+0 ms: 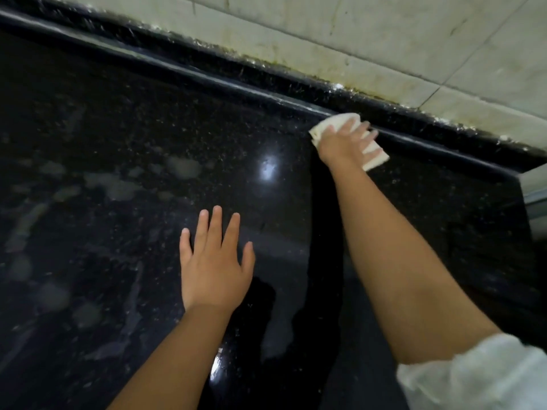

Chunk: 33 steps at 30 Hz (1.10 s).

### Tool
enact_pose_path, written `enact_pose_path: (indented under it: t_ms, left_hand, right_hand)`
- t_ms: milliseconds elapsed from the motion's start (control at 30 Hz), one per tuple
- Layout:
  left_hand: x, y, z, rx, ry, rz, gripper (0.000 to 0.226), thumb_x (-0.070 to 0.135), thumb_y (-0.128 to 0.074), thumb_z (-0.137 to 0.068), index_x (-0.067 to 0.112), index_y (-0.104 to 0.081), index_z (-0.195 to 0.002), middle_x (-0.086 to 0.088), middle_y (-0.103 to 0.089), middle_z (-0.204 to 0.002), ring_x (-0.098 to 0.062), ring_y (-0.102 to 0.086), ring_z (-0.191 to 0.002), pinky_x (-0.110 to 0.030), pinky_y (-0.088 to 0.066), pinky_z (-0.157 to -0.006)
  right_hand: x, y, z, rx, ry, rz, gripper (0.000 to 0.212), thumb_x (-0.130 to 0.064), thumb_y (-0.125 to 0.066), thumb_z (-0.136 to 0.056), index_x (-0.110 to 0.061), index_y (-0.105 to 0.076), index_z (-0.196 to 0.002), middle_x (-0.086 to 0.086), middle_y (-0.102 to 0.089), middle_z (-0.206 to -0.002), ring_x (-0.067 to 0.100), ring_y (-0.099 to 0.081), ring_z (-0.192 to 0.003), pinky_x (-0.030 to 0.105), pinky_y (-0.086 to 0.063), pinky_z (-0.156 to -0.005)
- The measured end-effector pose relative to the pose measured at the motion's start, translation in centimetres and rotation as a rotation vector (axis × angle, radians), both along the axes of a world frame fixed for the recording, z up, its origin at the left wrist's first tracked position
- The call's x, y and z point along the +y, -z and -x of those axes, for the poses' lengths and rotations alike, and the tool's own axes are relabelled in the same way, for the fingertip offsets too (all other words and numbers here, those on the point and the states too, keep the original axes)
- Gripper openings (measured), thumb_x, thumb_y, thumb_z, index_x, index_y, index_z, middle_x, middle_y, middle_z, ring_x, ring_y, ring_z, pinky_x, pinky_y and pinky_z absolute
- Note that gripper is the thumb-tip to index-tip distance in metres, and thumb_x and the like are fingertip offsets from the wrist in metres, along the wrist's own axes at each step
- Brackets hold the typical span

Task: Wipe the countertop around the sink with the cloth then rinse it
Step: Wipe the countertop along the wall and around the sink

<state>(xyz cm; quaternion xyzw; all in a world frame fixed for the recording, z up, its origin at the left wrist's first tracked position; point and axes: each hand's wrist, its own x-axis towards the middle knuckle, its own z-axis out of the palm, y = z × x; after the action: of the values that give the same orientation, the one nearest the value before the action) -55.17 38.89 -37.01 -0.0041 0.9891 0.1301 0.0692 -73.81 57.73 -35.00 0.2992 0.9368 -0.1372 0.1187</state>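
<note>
We press the cloth (373,152) flat under our right hand (343,140), fingers spread, far ahead of our open left hand (213,261) resting on the bench (118,143).

behind the work surface i see a wall of pale, cream tiles (370,39), stained and streaked, with thin grey grout lines. grime and greenish dirt (266,62) gather along its bottom edge. a dark raised ledge (183,71) runs under it. a small round glare of lamp light (268,170) shines off the dark polished stone.
</note>
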Motion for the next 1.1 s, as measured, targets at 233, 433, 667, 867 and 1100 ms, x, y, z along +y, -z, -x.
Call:
enact_pose_path:
  t_ms: [233,433,667,867,1100]
  left_hand:
    - [0.1,0.2,0.2,0.037,-0.009,-0.017,0.058,0.041,-0.027,-0.087,0.009,-0.052,-0.129,-0.018,-0.046,-0.138,-0.033,-0.037,-0.131,-0.053,-0.024,-0.105]
    - [0.2,0.0,0.1,0.054,-0.011,-0.021,0.062,0.043,-0.025,-0.086,0.008,-0.052,-0.129,-0.018,-0.044,-0.139,-0.033,-0.035,-0.132,-0.054,-0.022,-0.105]
    - [0.2,0.3,0.1,0.085,-0.012,-0.004,0.058,0.040,-0.029,-0.085,0.006,-0.058,-0.122,-0.020,-0.052,-0.131,-0.035,-0.044,-0.125,-0.056,-0.032,-0.098]
    - [0.3,0.2,0.1,0.073,-0.026,-0.043,0.067,0.046,-0.021,-0.084,0.010,-0.051,-0.131,-0.016,-0.041,-0.142,-0.031,-0.030,-0.135,-0.051,-0.017,-0.108]
    - [0.4,-0.4,-0.1,0.065,-0.054,-0.071,0.059,0.042,-0.029,-0.088,0.015,-0.039,-0.139,-0.010,-0.027,-0.150,-0.024,-0.015,-0.141,-0.044,-0.005,-0.112]
  right_hand:
    - [-9.6,0.5,-0.5,0.005,-0.694,0.052,0.055,-0.040,-0.017,-0.100,-0.023,-0.001,-0.149,0.000,0.010,-0.157,0.025,0.013,-0.144,0.047,0.006,-0.114]
    - [-3.5,0.0,-7.8,-0.033,-1.035,0.029,0.055,-0.043,-0.015,-0.099,-0.025,-0.003,-0.149,-0.005,0.009,-0.157,0.017,0.012,-0.144,0.039,0.007,-0.114]
    - [9.1,-0.5,-12.9,-0.030,-0.726,-0.075,0.085,-0.071,0.012,-0.077,-0.027,-0.005,-0.148,-0.013,0.023,-0.147,0.016,0.018,-0.142,0.035,0.002,-0.115]
    - [2.8,0.4,-6.5,0.001,-0.379,-0.031,0.055,-0.038,-0.018,-0.100,-0.021,-0.003,-0.149,-0.003,0.008,-0.158,0.024,0.011,-0.144,0.045,0.002,-0.115]
    - [-3.1,0.9,-15.0,0.050,-0.745,-0.017,0.055,-0.040,-0.019,-0.097,-0.024,-0.014,-0.149,-0.003,-0.004,-0.158,0.022,0.001,-0.145,0.043,0.004,-0.115]
